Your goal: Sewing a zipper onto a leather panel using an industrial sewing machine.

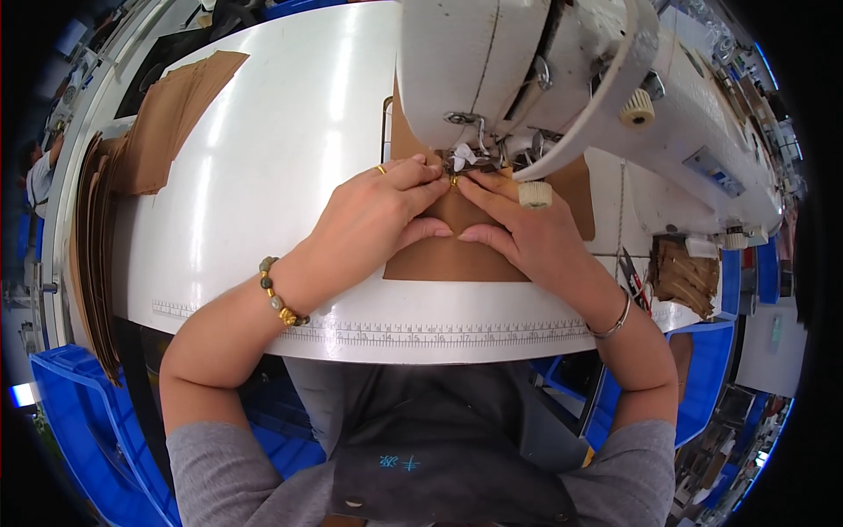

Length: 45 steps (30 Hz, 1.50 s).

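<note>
A brown flat panel point(457, 259), like leather or leatherette, lies on the white table under the head of a white sewing machine point(492, 66). My left hand point(378, 206) rests on its left side, fingertips close to the presser foot point(474, 158). From the right, my right hand point(527, 215) lies on the same panel, fingers stretched toward the needle area. Both thumbs point inward on the panel, almost meeting, and stand apart from the fingers. Each hand is open, pressing down on the panel. The needle itself is hidden.
Stacked brown panels point(167, 123) lie at the table's left edge, with more hanging beside them. At right are scissors point(632, 281) and a bundle of small brown pieces point(685, 277). Blue bins point(88, 422) stand below the table. A printed ruler point(421, 335) runs along its front edge.
</note>
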{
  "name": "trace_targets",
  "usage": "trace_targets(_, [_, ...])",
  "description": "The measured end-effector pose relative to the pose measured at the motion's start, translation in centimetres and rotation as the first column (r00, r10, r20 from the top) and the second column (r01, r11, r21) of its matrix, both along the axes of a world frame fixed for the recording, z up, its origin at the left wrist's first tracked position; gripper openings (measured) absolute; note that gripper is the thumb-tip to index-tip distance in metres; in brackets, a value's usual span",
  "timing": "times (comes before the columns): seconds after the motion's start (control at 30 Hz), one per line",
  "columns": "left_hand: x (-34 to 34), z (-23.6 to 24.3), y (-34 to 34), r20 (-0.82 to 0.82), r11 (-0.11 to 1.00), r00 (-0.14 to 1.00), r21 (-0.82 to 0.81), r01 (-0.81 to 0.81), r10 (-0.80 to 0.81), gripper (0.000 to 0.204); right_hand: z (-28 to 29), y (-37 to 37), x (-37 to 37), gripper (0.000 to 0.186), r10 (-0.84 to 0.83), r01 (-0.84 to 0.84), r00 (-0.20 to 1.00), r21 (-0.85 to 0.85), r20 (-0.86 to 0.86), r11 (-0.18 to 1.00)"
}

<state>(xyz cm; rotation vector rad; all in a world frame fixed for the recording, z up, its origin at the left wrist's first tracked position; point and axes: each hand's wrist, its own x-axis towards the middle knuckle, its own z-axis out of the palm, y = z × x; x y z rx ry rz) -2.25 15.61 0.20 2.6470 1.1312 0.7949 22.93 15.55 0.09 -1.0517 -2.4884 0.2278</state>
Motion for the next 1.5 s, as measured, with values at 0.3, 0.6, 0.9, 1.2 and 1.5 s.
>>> trace_targets(0.3, [-0.4, -0.2, -0.3, -0.017, 0.999, 1.0, -0.047, -0.023, 0.022, 0.047, 1.4, -2.2, -0.8, 0.044, 0.194, -0.2, 0.979, 0.115, 0.058, 0.973])
trace_targets(0.6, [-1.9, 1.4, 0.0, 0.136, 0.964, 0.954, -0.053, -0.26, 0.265, 0.038, 0.8, -2.8, -2.1, 0.028, 0.181, -0.206, 0.979, 0.437, 0.097, 0.876])
trace_targets(0.9, [-1.1, 0.7, -1.2, 0.027, 0.996, 0.997, 0.045, -0.072, 0.071, 0.014, 2.1, -1.4, -0.6, 0.007, -0.005, 0.077, 0.932, 0.187, -0.362, 0.979])
trace_targets(1.2, [0.1, -1.0, -0.6, -0.187, 0.94, 0.978, 0.341, -0.02, 0.089, 0.023, 2.2, -1.4, -0.8, 0.007, 0.047, 0.03, 0.921, 0.189, -0.386, 0.981])
trace_targets(1.5, [0.0, -0.7, -0.4, -0.241, 0.973, 0.971, 0.224, 0.054, 0.002, 0.007, 1.4, -1.0, -0.8, 0.015, -0.023, -0.06, 0.892, -0.167, -0.452, 0.984])
